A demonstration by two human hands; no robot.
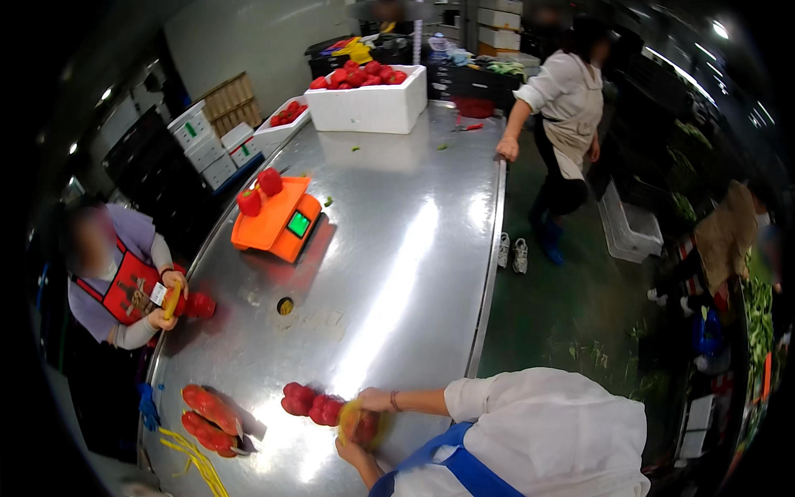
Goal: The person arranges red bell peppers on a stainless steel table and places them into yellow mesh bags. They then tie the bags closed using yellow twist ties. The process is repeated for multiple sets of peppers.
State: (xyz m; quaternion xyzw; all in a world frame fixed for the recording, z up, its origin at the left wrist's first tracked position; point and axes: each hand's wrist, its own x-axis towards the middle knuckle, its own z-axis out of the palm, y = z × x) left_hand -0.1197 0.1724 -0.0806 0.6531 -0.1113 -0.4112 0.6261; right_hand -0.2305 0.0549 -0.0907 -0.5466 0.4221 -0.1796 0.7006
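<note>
At the lower middle, my right hand (374, 401) grips the upper side of a yellow net or band (349, 421). Below it, my left hand (353, 452) holds the lower side of the same yellow item. Red bell peppers (366, 428) lie between my hands, partly hidden and blurred. More red peppers (310, 402) extend in a row to the left on the steel table (397, 279). Two filled packs of red peppers (211, 410) rest further left, close to several yellow strips (195, 463).
An orange scale (273, 217) carries red peppers. A white foam box (366, 109) of peppers stands at the far end, near red-handled snips (469, 127). A co-worker (127, 279) handles peppers at the left edge; another person (568, 112) touches the table's right edge.
</note>
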